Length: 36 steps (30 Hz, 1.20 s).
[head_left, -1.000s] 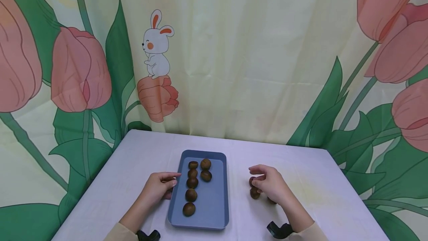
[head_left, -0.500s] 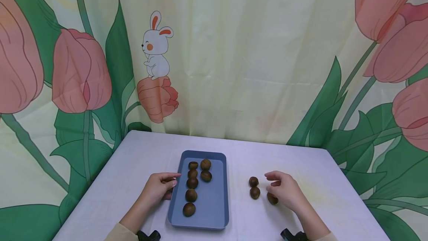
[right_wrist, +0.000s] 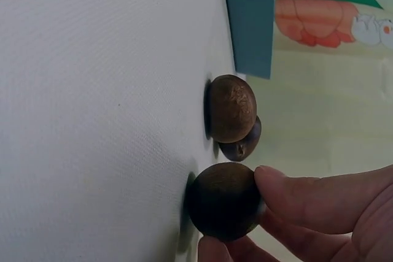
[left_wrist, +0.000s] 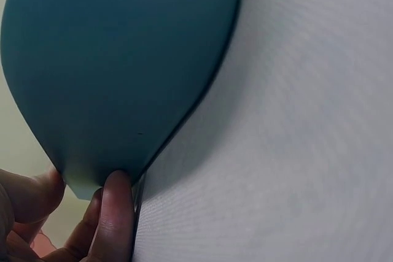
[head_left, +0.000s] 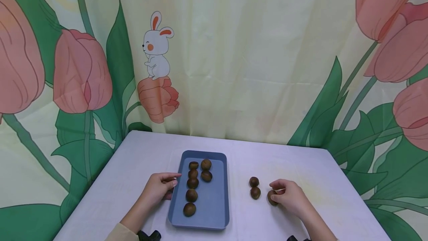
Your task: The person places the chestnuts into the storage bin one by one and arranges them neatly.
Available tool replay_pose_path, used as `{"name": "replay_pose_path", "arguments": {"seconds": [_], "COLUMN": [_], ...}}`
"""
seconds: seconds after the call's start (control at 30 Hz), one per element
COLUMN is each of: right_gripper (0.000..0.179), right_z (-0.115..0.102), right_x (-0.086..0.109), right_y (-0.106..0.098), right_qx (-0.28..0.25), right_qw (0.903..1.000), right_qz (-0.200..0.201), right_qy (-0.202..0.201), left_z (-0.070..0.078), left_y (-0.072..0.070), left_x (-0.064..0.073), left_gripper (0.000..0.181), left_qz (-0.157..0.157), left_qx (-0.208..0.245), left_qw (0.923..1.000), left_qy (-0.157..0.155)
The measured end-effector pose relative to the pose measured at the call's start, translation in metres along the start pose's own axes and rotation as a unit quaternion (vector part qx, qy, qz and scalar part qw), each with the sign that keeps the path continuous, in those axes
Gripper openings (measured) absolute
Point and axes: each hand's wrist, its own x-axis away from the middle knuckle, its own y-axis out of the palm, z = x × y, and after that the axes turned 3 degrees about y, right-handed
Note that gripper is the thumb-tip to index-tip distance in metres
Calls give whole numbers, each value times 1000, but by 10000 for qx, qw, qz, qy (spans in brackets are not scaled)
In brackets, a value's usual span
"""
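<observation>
In the head view my left hand point(head_left: 158, 188) is at the left side of a blue-grey tray point(head_left: 215, 211), its fingers on the rim. The left wrist view shows finger and thumb holding the outer wall of the tray point(left_wrist: 123, 78) near one end. Several brown chestnuts point(head_left: 191, 195) lie in the tray, a longer column at left and two at upper right. My right hand point(head_left: 291, 197) pinches a chestnut point(head_left: 272, 198) on the table, right of the tray. Thumb and fingertips touch that chestnut point(right_wrist: 224, 202) in the right wrist view, where it sits close to the cloth.
Two more chestnuts point(head_left: 255, 188) lie one behind the other on the white tablecloth point(head_left: 240, 166), between the tray and my right hand. Behind the table hangs a curtain point(head_left: 247, 66) printed with tulips and a rabbit.
My right hand has moved right and toward me, away from the two chestnuts, and down onto the chestnut to their right, which it now grips. The left hand and tray look unchanged.
</observation>
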Motion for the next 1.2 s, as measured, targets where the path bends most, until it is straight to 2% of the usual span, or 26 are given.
{"name": "replay_pose_path", "arguments": {"seconds": [0.4, 0.8, 1.03, 1.2], "right_gripper": [29, 27, 26, 28], "right_z": [-1, -14, -22, -32], "right_x": [5, 5, 4, 4], "right_y": [9, 17, 20, 21], "right_qx": [-1, -98, -458, -445], "right_qw": [9999, 9993, 9983, 9981], "right_qz": [-46, 89, -17, -11], "right_qy": [-165, -350, -350, -417], "left_z": [-1, -1, -2, -5], "left_y": [0, 0, -1, -2], "left_x": [1, 0, 0, -1], "left_gripper": [27, 27, 27, 27], "left_qz": [-6, -3, -36, -88], "left_qx": [-15, 26, 99, 193], "left_qw": [10000, 10000, 9998, 9996], "left_qy": [75, 89, 141, 184]}}
